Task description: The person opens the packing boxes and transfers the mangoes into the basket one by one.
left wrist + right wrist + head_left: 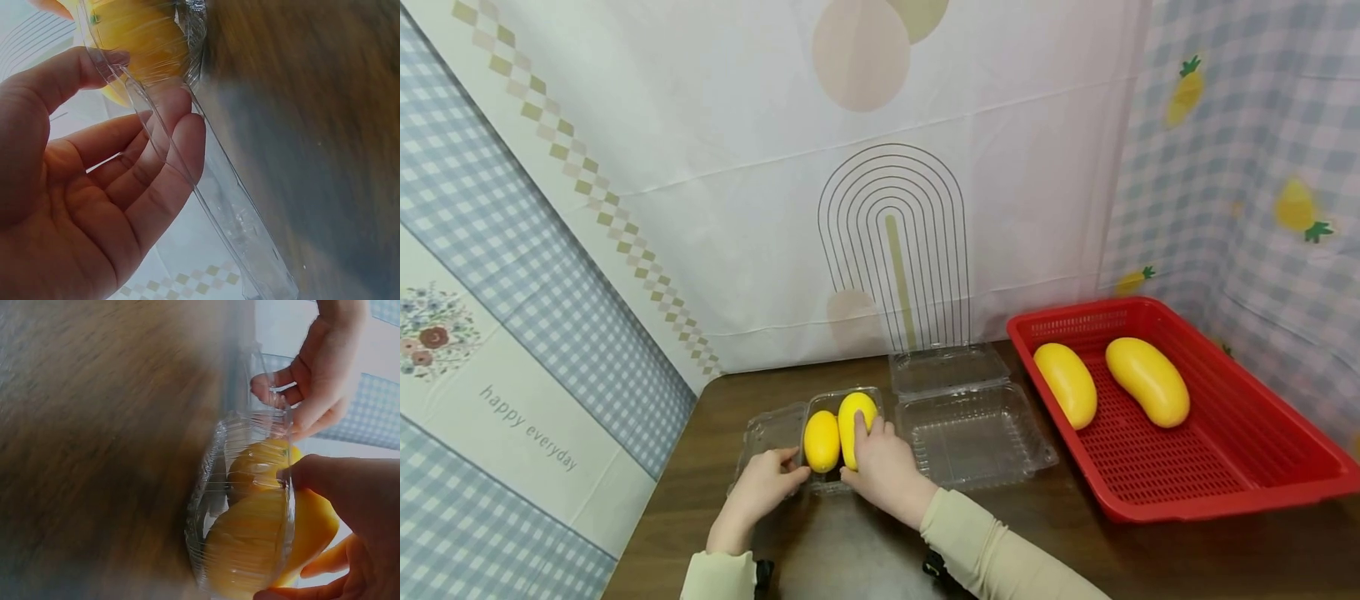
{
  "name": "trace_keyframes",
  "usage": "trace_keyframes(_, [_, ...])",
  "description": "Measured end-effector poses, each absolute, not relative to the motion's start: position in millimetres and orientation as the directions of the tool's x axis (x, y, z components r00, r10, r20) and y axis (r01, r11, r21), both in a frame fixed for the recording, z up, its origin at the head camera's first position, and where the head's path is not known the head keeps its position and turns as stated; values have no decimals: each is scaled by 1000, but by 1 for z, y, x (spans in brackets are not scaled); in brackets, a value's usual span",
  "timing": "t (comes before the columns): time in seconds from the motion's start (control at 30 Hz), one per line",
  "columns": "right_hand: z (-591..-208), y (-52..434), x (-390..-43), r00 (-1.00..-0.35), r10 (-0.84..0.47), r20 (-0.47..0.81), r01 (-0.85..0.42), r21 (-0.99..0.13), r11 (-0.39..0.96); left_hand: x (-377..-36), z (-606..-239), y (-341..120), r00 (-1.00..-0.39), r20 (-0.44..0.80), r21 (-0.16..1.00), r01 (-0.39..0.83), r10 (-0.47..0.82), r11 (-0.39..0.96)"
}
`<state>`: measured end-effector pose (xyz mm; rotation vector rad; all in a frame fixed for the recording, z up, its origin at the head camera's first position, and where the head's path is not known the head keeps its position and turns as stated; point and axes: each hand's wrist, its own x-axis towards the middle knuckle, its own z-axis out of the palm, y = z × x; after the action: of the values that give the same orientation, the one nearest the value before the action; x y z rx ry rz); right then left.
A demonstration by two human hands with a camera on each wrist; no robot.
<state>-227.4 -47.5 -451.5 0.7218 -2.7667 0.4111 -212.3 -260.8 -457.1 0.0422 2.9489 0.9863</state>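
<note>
**Mangoes: two in the small clamshell, two in the red basket**

Mangoes number four in all, every one smooth and yellow. Two stand side by side in a small clear clamshell box near the front left of the brown bench: the left mango and the right mango. The other two, the third mango and the fourth mango, lie apart from each other in a red perforated basket at the bench's right side.

Clear clamshell boxes number two. The second, larger box lies open and holds nothing, between the small box and the basket.

Both hands are at the small box. The left hand has relaxed fingers touching the box's open lid at its edge, thumb towards the left mango. The right hand grasps the right mango, thumb and fingers curled round it.

Writing shows once: "happy everyday" on the cloth backdrop at left. No brand or label is readable on boxes or basket.
</note>
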Motion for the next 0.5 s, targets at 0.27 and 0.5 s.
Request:
trace_keyframes(0.27, [-460, -53, -226, -796, -433, 423, -499, -52, 865, -207, -458, -260, -999, -30, 599, 12, 37, 801])
trace_keyframes(0.5, [-458, -51, -229, -780, -433, 452, -521, -84, 850, -210, -456, -261, -999, -13, 592, 24, 39, 806])
